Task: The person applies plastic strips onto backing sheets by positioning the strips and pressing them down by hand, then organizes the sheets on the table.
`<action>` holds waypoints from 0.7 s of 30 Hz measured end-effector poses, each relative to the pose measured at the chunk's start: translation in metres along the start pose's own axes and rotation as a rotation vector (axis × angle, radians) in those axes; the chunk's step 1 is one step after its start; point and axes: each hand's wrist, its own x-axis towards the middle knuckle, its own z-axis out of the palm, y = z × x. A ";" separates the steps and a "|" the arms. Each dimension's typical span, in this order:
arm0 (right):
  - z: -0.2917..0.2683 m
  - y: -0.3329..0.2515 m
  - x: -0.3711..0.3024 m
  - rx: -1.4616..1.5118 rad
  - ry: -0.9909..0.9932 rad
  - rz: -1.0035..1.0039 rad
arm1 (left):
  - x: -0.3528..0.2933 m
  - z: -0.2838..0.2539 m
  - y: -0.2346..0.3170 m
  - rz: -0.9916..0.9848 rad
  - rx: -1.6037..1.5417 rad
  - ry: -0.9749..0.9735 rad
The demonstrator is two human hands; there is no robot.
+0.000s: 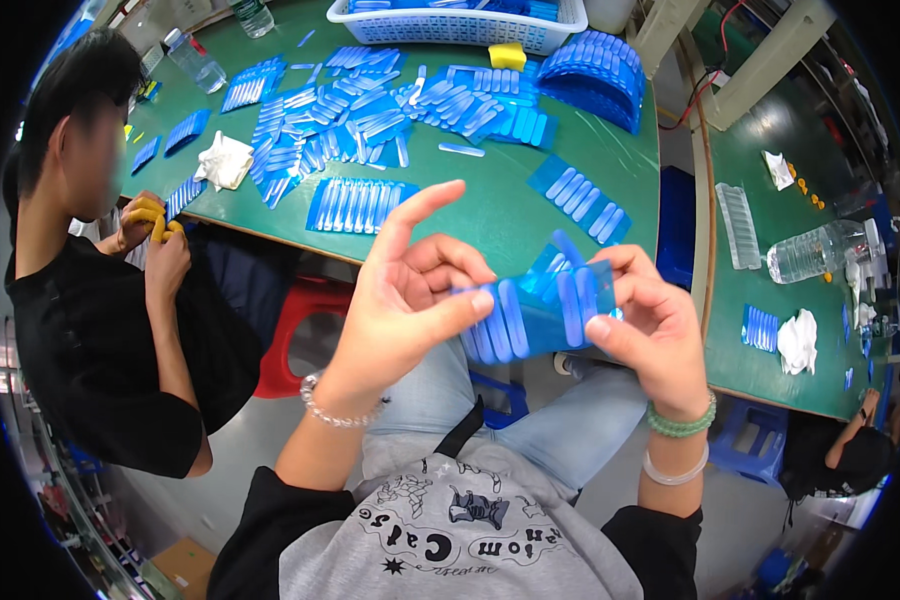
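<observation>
- Green tabletop (500, 225) is strewn with blue strips (340, 120); a white basket (410, 33) is set at its far side.
- One blue sheet (545, 322) bearing strips is held up above the lap, by the near edge.
- Its left end is pinched by the left hand (410, 285), one finger stretched clear.
- Its right end is gripped by the right hand (662, 325), thumb in front, fingers curled.
</observation>
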 end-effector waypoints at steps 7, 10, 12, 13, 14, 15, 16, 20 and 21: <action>-0.002 -0.009 0.006 -0.161 0.022 0.039 | 0.004 0.009 0.020 -0.238 0.243 -0.314; 0.000 -0.009 0.010 -0.150 0.094 -0.036 | 0.006 0.014 0.006 -0.168 0.203 -0.312; 0.001 -0.012 0.008 0.000 0.261 -0.079 | 0.003 0.017 0.005 -0.086 0.160 -0.183; -0.001 -0.014 0.005 0.009 0.280 -0.085 | 0.003 0.018 0.005 -0.086 0.160 -0.179; -0.002 -0.017 0.002 0.018 0.299 -0.090 | 0.002 0.018 0.005 -0.088 0.188 -0.161; -0.001 -0.020 -0.002 0.019 0.294 -0.088 | 0.001 0.019 0.005 -0.089 0.216 -0.142; 0.000 -0.024 -0.007 0.013 0.179 -0.049 | 0.000 0.019 0.004 -0.090 0.217 -0.134; 0.009 -0.034 -0.007 -0.081 -0.050 -0.019 | -0.003 0.019 0.001 0.025 0.319 -0.144; 0.007 -0.038 -0.007 -0.096 -0.081 0.033 | -0.003 0.020 0.006 0.027 0.384 -0.187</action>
